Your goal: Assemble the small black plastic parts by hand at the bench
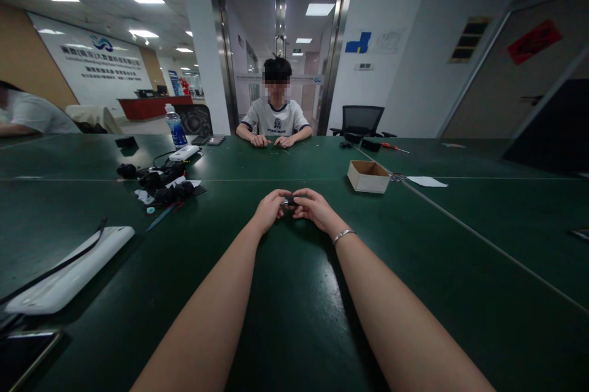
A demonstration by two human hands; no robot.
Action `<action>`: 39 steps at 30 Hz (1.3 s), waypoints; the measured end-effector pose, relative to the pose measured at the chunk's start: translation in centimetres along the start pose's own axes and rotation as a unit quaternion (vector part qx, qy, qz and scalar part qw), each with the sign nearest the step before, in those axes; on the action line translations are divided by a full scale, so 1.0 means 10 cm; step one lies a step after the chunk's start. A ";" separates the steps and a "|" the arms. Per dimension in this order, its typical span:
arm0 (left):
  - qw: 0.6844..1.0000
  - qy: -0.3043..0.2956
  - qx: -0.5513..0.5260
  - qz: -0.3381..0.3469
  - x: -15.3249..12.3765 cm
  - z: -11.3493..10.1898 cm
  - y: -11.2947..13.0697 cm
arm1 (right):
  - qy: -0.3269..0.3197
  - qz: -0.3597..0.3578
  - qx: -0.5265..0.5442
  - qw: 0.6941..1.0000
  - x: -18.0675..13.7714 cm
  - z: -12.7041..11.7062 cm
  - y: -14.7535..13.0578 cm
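Both of my hands meet over the green table [294, 294], with a small dark object with a shiny silver end [289, 201] between them. My left hand [270, 209] is closed, its fingertips at the silver end. The dark end is pinched by my right hand [316, 208], whose wrist wears a silver bracelet [344, 235]. Fingers cover much of the object, so I cannot tell its exact kind. An open wooden box [368, 176] stands beyond my right hand, to the right.
To the left lie black cables and devices [163, 186], a white elongated case [76, 269] and a phone [27, 355]. A water bottle [175, 127] stands farther back. Across the table sits a person [277, 113]. At right are a screwdriver [393, 147] and white paper [427, 181].
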State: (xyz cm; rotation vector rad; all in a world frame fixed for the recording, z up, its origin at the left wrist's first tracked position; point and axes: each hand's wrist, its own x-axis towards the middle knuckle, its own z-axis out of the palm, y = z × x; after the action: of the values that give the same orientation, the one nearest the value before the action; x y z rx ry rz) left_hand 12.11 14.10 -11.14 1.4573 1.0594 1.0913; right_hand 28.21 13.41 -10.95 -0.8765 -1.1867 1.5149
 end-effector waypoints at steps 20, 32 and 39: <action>0.999 -0.029 0.006 0.020 -0.01 0.00 0.00 | -0.003 0.007 0.012 1.000 0.01 -0.01 -0.01; 0.999 -0.026 0.005 0.031 -0.01 -0.02 0.00 | 0.002 0.011 0.006 1.000 -0.02 0.02 -0.04; 0.999 -0.021 0.026 0.040 0.01 0.00 -0.04 | 0.005 0.009 0.014 1.000 0.02 -0.01 0.00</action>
State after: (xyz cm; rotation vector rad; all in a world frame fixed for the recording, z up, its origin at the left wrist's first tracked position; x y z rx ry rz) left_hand 12.06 14.26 -11.54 1.5703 1.0135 1.0912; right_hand 28.22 13.62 -10.99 -0.8780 -1.1494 1.5367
